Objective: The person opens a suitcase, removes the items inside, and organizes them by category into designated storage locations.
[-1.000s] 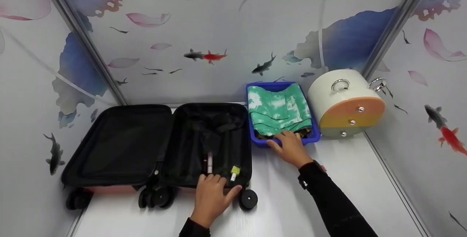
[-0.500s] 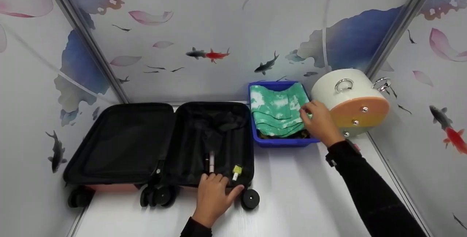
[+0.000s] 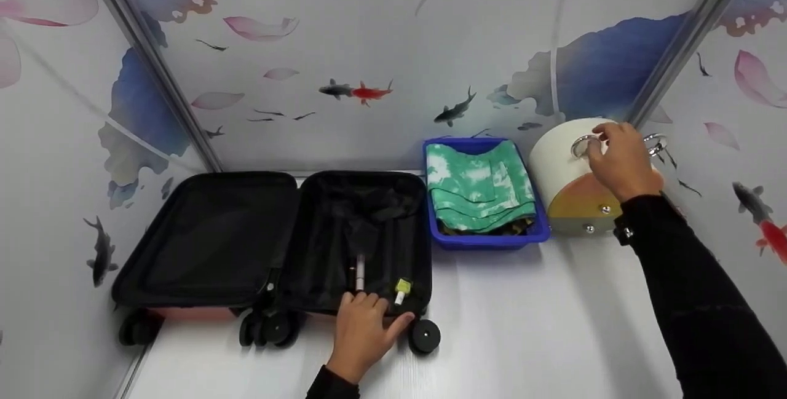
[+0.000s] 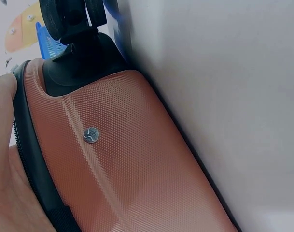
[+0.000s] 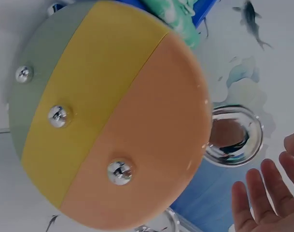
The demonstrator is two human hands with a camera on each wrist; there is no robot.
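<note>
My left hand (image 3: 363, 330) holds the front rim of an open black-lined suitcase (image 3: 141, 245), its fingers bent over the edge and the thumb along it. The left wrist view shows the suitcase's pink ribbed shell (image 4: 118, 145). My right hand (image 3: 622, 159) is at the top of a round cream box (image 3: 556, 159), beside its silver ring handle (image 5: 236, 135). In the right wrist view the fingers are loosely extended and apart from that ring. The box front has orange, yellow and green bands with silver knobs (image 5: 119, 172).
A blue basket (image 3: 492, 242) with folded green-and-white cloth (image 3: 479, 190) stands between suitcase and box. Inside the suitcase lie a slim pink tube (image 3: 360, 273) and a small bottle with a yellow-green part (image 3: 403, 288). Patterned walls (image 3: 307, 48) enclose the surface.
My right hand has left the basket's front edge and moved right and up over the cloth to the round box. The left hand stays on the suitcase rim.
</note>
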